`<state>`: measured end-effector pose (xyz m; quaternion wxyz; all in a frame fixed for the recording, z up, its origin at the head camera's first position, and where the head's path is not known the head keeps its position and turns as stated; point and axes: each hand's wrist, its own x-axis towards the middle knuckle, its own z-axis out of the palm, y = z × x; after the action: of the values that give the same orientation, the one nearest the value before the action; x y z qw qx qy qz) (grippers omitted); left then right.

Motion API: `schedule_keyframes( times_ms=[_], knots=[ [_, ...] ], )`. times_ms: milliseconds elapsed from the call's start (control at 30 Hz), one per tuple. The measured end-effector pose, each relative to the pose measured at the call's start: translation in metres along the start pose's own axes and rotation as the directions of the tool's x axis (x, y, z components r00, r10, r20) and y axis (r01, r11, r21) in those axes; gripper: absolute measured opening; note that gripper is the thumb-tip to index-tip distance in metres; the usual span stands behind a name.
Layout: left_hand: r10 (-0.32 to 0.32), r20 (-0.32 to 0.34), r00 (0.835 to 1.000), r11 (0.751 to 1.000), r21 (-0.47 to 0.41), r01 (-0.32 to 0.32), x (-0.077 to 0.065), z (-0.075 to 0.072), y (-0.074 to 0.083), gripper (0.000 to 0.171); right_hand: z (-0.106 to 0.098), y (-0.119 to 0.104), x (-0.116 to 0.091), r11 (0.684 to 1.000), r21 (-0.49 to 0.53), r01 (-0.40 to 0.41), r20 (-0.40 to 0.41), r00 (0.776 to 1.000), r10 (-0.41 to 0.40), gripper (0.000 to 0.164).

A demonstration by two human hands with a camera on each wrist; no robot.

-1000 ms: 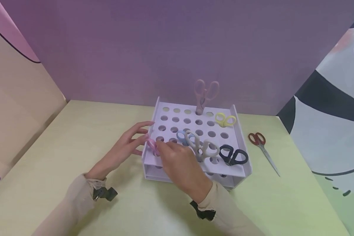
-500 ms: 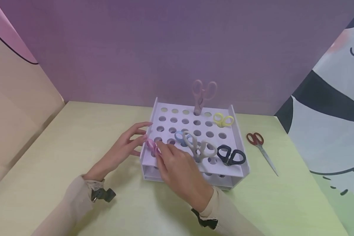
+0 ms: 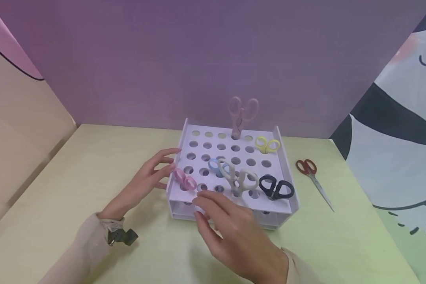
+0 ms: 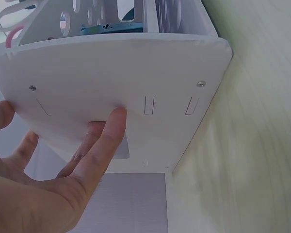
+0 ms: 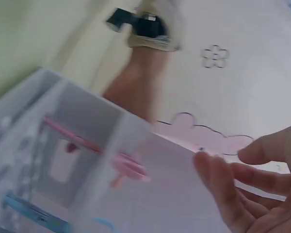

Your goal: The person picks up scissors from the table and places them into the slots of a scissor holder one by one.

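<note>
A white rack point(image 3: 213, 200) with rows of round holes stands on the table. Pink scissors point(image 3: 185, 180) sit handles-up in a hole at its front left corner. My left hand point(image 3: 146, 178) rests its spread fingers against the rack's left side panel, which the left wrist view shows from close by. Just in front of the rack hovers my right hand point(image 3: 234, 232), its fingers loosely bent and holding nothing. Blue scissors point(image 3: 218, 167), white scissors point(image 3: 237, 178) and black scissors point(image 3: 276, 187) stand in the front rows. In the right wrist view the pink scissors point(image 5: 128, 167) are blurred.
At the back of the rack stand pale pink scissors point(image 3: 239, 116) and yellow scissors point(image 3: 267, 145). Red-handled scissors point(image 3: 314, 179) lie on the table right of the rack. A purple panel point(image 3: 206, 59) rises behind the table.
My right hand has let go of the pink scissors and drawn back toward the front right. The pink scissors stay in the rack, and my left hand keeps its place at the side.
</note>
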<state>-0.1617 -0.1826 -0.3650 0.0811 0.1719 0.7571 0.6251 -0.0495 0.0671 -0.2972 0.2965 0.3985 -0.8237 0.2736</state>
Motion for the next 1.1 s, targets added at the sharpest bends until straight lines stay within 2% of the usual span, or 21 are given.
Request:
schedule_keyframes(
  times_ms=[67,167,367,533,633,733,900,1033,1100],
  knots=[
    [0.0,-0.005,1.0,1.0,0.001,0.0,-0.001,-0.001,0.0,0.044,-0.013,-0.002,0.005,0.998,0.056,0.032,-0.085,0.996,-0.027,0.016],
    [-0.002,-0.012,1.0,1.0,0.003,0.002,-0.003,-0.004,-0.002,0.044,-0.032,-0.001,0.012,0.997,0.067,0.047,-0.208,0.978,-0.032,0.023],
    [-0.003,-0.011,1.0,1.0,0.016,0.003,-0.006,-0.006,-0.003,0.044,-0.062,0.013,0.014,0.999,0.031,-0.045,-0.32,0.946,0.052,0.016],
    [0.003,-0.013,1.0,1.0,0.004,-0.003,-0.007,-0.006,-0.003,0.044,-0.08,0.039,0.014,0.99,0.032,-0.139,-0.437,0.888,0.139,0.013],
    [0.003,-0.013,1.0,1.0,0.0,-0.003,-0.008,-0.006,-0.003,0.044,-0.09,0.057,0.014,0.974,0.053,-0.222,-0.468,0.856,0.221,0.013],
    [-0.001,-0.014,1.0,1.0,0.002,0.001,-0.009,-0.007,-0.003,0.044,-0.095,0.075,0.014,0.957,0.104,-0.272,-0.485,0.826,0.287,0.013],
    [-0.002,-0.013,1.0,1.0,0.009,0.002,-0.009,-0.006,-0.003,0.044,-0.094,0.113,0.009,0.932,0.092,-0.35,-0.521,0.781,0.345,0.015],
    [-0.004,-0.018,1.0,1.0,0.027,0.004,-0.01,-0.006,-0.001,0.044,-0.086,0.161,-0.002,0.872,0.063,-0.486,-0.513,0.733,0.446,0.02],
    [-0.005,-0.019,1.0,0.999,0.038,0.006,-0.01,-0.007,-0.002,0.044,-0.08,0.185,-0.011,0.826,0.046,-0.562,-0.483,0.711,0.511,0.024]
  ],
)
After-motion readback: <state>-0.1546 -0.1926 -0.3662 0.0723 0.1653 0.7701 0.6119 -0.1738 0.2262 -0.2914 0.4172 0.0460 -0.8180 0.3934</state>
